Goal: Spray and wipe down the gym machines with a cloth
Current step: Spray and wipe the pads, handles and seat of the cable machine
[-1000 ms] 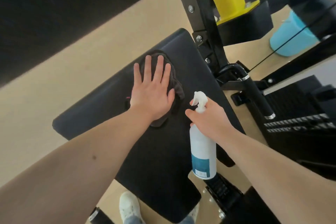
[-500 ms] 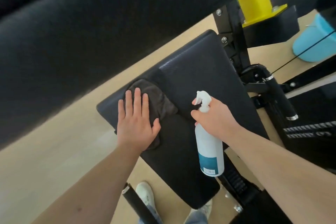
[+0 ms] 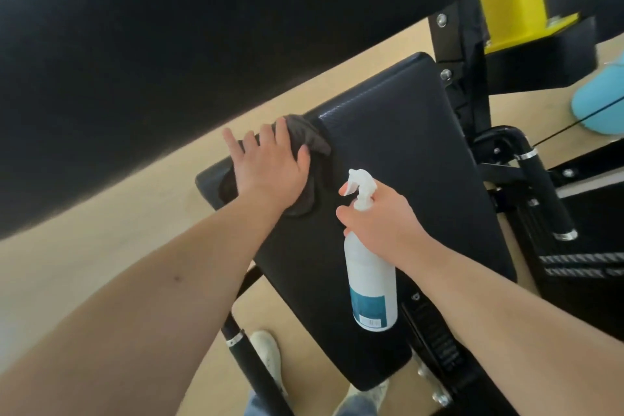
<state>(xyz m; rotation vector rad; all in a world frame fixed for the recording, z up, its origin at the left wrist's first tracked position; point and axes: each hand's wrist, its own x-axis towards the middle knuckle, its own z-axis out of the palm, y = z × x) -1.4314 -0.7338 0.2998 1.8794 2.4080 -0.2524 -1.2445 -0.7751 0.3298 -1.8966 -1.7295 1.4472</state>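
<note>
A black padded seat (image 3: 405, 152) of a gym machine fills the middle of the head view. My left hand (image 3: 270, 165) lies flat with straight fingers on a dark cloth (image 3: 312, 138), pressing it against the seat's far left edge. My right hand (image 3: 381, 223) grips the neck of a white spray bottle (image 3: 369, 280) with a teal label, held upright over the seat's near half, nozzle pointing left. Most of the cloth is hidden under my palm.
A large black pad (image 3: 152, 44) overhangs the top left. The machine's black frame (image 3: 472, 84) with a yellow block (image 3: 516, 7) stands at the right, with a black handle bar (image 3: 540, 186) and a light blue object (image 3: 601, 101). Beige floor (image 3: 84, 263) and my shoes lie below.
My left hand has slid the cloth from the middle of the seat to its far left edge. The right hand has kept hold of the bottle in about the same place.
</note>
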